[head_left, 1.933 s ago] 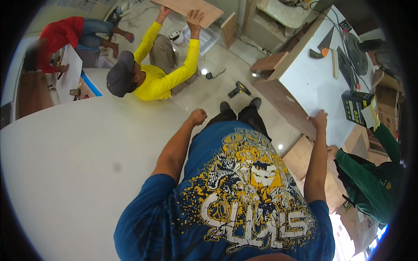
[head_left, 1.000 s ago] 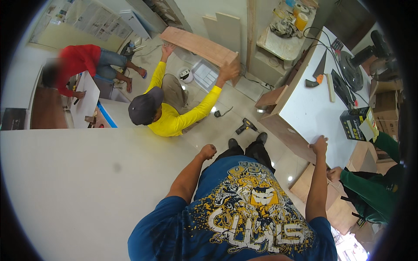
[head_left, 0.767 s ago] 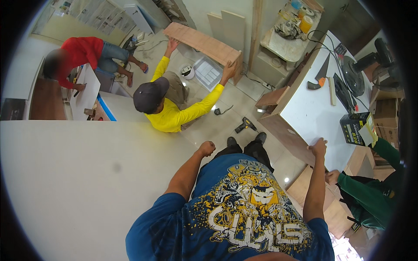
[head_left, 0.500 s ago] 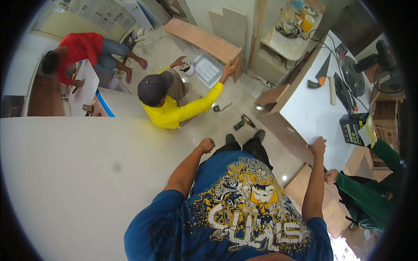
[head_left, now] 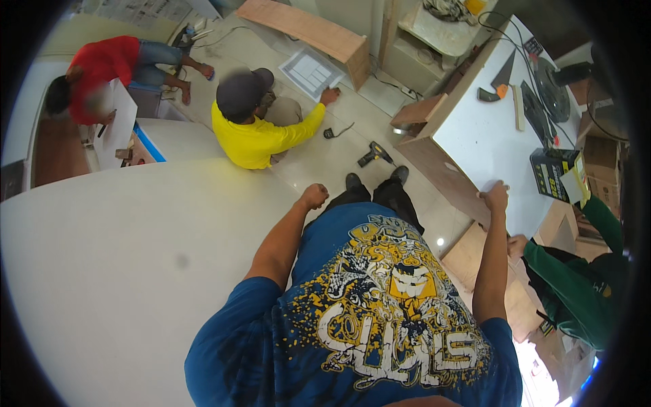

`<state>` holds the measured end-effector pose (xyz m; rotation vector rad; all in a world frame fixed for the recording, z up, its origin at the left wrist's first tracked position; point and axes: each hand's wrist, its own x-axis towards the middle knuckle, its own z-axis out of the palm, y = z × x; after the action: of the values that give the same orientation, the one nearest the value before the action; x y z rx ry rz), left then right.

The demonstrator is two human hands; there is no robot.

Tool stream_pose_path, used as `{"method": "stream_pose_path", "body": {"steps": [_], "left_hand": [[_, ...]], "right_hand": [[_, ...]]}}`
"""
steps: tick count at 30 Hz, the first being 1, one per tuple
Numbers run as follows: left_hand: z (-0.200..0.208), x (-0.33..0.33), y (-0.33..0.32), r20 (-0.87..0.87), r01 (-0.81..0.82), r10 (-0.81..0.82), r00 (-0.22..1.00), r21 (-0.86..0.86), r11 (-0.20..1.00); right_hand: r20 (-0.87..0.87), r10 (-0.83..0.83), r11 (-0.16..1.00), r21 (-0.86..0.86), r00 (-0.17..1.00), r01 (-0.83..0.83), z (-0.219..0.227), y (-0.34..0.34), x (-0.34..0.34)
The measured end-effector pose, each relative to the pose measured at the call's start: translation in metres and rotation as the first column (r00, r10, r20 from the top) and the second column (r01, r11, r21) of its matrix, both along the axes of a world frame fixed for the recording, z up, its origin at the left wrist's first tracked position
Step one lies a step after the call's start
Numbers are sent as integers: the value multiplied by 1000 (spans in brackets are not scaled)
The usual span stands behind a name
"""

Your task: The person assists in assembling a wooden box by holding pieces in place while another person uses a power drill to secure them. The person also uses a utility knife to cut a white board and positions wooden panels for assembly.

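Observation:
My left hand point(head_left: 315, 196) hangs loosely closed beside my hip, near the edge of a large white panel point(head_left: 135, 271); nothing shows in it. To the right, my right hand point(head_left: 497, 195) rests with bent fingers on the near edge of a white-topped wooden cabinet point(head_left: 475, 149). A cordless drill point(head_left: 374, 154) lies on the floor just beyond my shoes. On the white top are a handsaw point(head_left: 497, 85), a wooden strip point(head_left: 518, 108) and a black box with yellow print point(head_left: 553, 173).
A person in yellow point(head_left: 264, 132) crouches ahead by a drawing sheet point(head_left: 312, 73) and a long wooden box point(head_left: 305, 30). Another in red point(head_left: 108, 61) bends over a white board at far left. A green sleeve point(head_left: 559, 268) reaches in from the right. A tape measure point(head_left: 329, 133) lies on the floor.
The person in yellow has taken a hand off the wooden box and lowered it beside the drawing sheet. My view has tilted, shifting the scene upward. My hands keep their places.

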<state>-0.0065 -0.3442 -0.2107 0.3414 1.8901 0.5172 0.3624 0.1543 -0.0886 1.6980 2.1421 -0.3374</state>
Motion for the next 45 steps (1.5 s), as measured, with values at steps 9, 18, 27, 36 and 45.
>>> {"method": "stream_pose_path", "body": {"steps": [9,18,27,36,45], "left_hand": [[8,-1,8,16,-36,36,999,-34,999],[4,-5,6,33,-43,46,998,-75,996],[-5,2,5,40,-53,56,998,-67,996],[-15,-4,-1,-2,-40,40,999,-13,999],[-5,-9,11,26,-40,40,999,-13,999]], "right_hand": [[-8,15,999,35,1000,-15,-1,-2,2],[-18,32,996,81,999,-30,-6,0,4],[2,31,998,59,1000,-31,-4,2,4],[17,-39,999,-16,999,39,8,2,-7],[-26,-4,996,93,1000,6,-10,5,7]]}}
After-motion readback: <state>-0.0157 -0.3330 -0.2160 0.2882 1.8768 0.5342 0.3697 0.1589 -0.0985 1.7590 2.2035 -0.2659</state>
